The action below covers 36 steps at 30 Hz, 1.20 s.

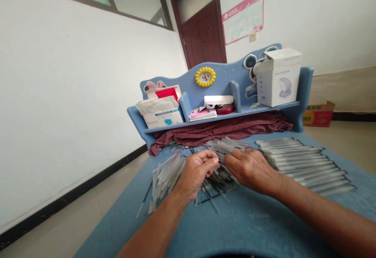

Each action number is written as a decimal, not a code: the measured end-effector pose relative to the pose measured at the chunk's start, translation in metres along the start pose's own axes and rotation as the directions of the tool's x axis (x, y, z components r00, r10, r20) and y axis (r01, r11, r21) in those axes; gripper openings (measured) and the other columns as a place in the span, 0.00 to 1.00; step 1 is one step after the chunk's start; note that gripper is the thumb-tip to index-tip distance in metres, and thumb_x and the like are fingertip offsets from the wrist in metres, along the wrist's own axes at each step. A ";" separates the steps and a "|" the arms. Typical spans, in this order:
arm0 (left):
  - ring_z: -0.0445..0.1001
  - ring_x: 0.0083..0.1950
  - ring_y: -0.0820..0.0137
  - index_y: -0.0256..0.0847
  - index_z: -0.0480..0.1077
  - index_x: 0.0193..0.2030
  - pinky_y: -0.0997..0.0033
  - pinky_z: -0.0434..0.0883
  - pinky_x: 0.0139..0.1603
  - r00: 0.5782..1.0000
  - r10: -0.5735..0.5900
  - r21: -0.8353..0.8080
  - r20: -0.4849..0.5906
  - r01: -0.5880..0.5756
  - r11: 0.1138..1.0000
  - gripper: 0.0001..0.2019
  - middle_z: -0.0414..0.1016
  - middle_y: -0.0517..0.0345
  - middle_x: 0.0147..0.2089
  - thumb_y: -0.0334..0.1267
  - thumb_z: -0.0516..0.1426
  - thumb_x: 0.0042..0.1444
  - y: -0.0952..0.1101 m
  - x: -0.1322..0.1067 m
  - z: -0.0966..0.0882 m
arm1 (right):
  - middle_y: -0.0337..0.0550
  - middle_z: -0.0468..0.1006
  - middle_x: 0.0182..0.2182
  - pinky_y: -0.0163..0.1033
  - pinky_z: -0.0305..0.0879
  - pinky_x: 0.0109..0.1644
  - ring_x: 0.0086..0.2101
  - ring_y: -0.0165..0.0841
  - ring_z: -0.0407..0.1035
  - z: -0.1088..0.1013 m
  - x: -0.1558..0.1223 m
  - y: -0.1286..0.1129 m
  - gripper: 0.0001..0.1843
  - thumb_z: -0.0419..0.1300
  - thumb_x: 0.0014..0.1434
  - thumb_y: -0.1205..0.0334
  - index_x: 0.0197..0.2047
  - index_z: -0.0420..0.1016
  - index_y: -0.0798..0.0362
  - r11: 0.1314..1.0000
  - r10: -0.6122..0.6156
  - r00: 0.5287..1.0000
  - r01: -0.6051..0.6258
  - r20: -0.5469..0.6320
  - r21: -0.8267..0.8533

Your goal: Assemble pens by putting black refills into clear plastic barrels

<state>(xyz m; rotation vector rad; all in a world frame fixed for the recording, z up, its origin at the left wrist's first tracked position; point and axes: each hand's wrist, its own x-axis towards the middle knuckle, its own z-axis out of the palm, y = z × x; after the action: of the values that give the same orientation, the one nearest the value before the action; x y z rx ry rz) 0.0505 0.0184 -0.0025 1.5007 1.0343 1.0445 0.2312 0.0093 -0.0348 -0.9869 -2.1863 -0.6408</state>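
My left hand [200, 168] is pinched, thumb against fingertips, over a loose pile of thin dark sticks [210, 193]. Close beside it, my right hand [249, 168] has its fingers bent and pressed together. What either hand holds is too small or hidden to make out. Left of my left hand lies a bundle of translucent plastic sleeves [169, 174]. More pale sleeves [225, 145] lie behind both hands. To the right of my right hand, pale slim tubes with dark ends [308, 166] are laid side by side in a row.
The blue desk [223, 226] has a shelf at its back with a mask box [164, 117], a yellow clock [205, 77], a red round tin [225, 109] and a white carton [279, 78]. A checked cloth [223, 129] lies beneath. A cardboard box [319, 114] stands on the floor.
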 end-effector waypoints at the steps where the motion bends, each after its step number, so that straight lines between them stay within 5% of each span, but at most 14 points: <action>1: 0.60 0.22 0.79 0.36 0.72 0.30 0.78 0.56 0.24 1.000 0.011 0.031 0.003 -0.011 0.999 0.09 0.71 0.61 0.24 0.40 0.62 0.46 0.000 0.000 0.000 | 0.38 0.71 0.22 0.38 0.41 0.26 0.18 0.26 0.58 0.000 0.000 0.000 0.12 0.51 0.62 0.69 0.29 0.71 0.53 1.000 -0.003 1.000 0.003 0.003 0.001; 12: 0.66 0.26 0.74 0.36 0.75 0.32 0.75 0.62 0.28 0.990 0.135 0.284 0.044 -0.142 0.948 0.07 0.73 0.59 0.25 0.37 0.58 0.50 0.006 -0.001 -0.005 | 0.39 0.73 0.22 0.39 0.45 0.31 0.24 0.32 0.62 -0.011 0.006 -0.001 0.11 0.52 0.62 0.67 0.28 0.70 0.53 0.999 -0.041 0.998 0.042 0.042 -0.011; 25: 0.62 0.23 0.77 0.35 0.73 0.31 0.77 0.58 0.25 0.999 0.039 0.143 0.012 -0.040 0.989 0.09 0.72 0.61 0.23 0.39 0.61 0.46 0.008 0.001 -0.007 | 0.39 0.73 0.24 0.37 0.40 0.25 0.20 0.28 0.61 -0.007 0.002 0.001 0.11 0.49 0.59 0.72 0.37 0.72 0.54 0.997 0.000 0.993 -0.009 0.114 0.080; 36: 0.62 0.22 0.78 0.34 0.74 0.31 0.77 0.57 0.25 0.999 -0.024 0.074 0.030 0.021 0.997 0.09 0.72 0.60 0.23 0.38 0.62 0.44 0.011 0.000 -0.009 | 0.40 0.75 0.25 0.36 0.48 0.26 0.24 0.30 0.68 -0.005 0.003 0.000 0.06 0.51 0.63 0.65 0.38 0.68 0.55 0.995 0.019 0.996 -0.027 0.086 0.097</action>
<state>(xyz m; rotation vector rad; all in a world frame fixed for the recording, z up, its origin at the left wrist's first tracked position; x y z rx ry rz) 0.0435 0.0194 0.0093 1.5561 1.0755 0.9740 0.2316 0.0072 -0.0295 -1.0030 -2.2541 -0.4836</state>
